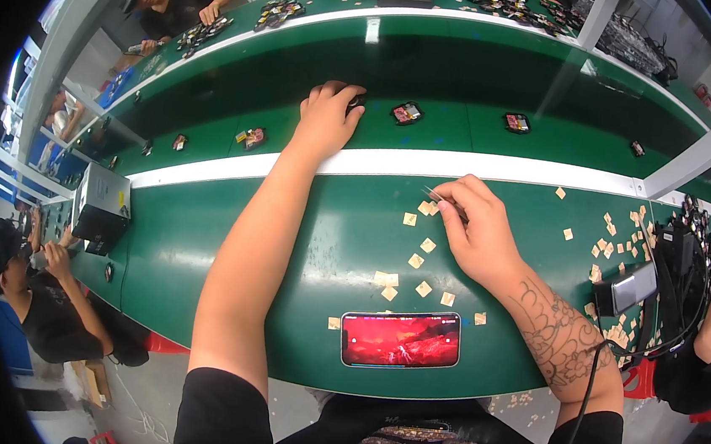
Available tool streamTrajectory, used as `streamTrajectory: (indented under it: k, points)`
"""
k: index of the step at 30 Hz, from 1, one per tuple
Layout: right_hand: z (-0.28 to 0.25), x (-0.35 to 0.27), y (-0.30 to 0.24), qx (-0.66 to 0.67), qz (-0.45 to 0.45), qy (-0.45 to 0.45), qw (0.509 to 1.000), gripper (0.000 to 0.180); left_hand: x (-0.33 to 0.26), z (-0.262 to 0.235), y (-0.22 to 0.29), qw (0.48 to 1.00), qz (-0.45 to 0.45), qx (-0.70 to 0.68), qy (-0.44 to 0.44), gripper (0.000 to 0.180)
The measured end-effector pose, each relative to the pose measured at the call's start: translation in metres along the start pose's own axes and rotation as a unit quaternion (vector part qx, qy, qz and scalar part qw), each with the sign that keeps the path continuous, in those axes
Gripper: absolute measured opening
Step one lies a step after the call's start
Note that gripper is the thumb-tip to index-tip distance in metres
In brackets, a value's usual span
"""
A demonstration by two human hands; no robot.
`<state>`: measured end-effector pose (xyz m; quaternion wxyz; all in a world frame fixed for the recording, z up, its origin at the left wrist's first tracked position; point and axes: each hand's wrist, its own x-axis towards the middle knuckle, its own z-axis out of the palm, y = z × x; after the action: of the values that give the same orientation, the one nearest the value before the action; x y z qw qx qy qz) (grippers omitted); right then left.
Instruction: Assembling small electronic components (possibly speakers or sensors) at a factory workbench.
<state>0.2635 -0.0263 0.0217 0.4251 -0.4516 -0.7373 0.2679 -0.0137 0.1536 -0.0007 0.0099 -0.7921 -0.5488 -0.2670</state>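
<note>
My left hand reaches over the white rail to the green strip behind it, its fingers curled round a small black part that they mostly cover. To the right on that strip lie two similar black parts with pinkish middles, a nearer one and a farther one. Above the near green bench, my right hand pinches a pair of thin metal tweezers, tips pointing up and left. Just under the tweezers lies a small beige square piece, and several more are scattered toward me.
A phone showing a red picture lies near the bench's front edge. The white rail crosses behind. At right are a black box-shaped device, cables and more beige squares; at left, a grey metal box. Other people sit around.
</note>
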Motion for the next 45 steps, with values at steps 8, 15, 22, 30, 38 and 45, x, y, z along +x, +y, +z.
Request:
streamTrajectory:
  k: [8, 15, 22, 30, 38, 45]
  points:
    - [0.001, 0.0, -0.003, 0.005, -0.023, 0.011, 1.0, 0.014, -0.007, -0.021, 0.029, 0.998, 0.04, -0.031, 0.05, 0.039]
    - [-0.005, 0.0, -0.005, 0.033, 0.022, 0.03, 0.999, 0.012, -0.078, -0.062, 0.112, 0.956, 0.051, -0.288, -0.029, 0.037]
    - [-0.003, 0.003, -0.005, 0.043, 0.016, 0.01, 0.999, 0.012, -0.126, -0.072, 0.114, 0.783, -0.092, -0.583, -0.196, 0.032]
    - [-0.023, 0.001, -0.034, -0.037, -0.023, -0.104, 0.994, 0.012, -0.135, -0.07, 0.109, 0.938, 0.093, -0.298, -0.15, 0.045]
    - [-0.014, -0.005, -0.055, -0.343, -0.091, -0.198, 0.914, 0.016, -0.132, -0.074, 0.105, 0.941, 0.124, -0.266, -0.166, 0.054]
    - [-0.01, -0.004, -0.037, -0.227, -0.022, -0.162, 0.96, 0.012, -0.131, -0.076, 0.105, 0.938, 0.103, -0.282, -0.173, 0.054]
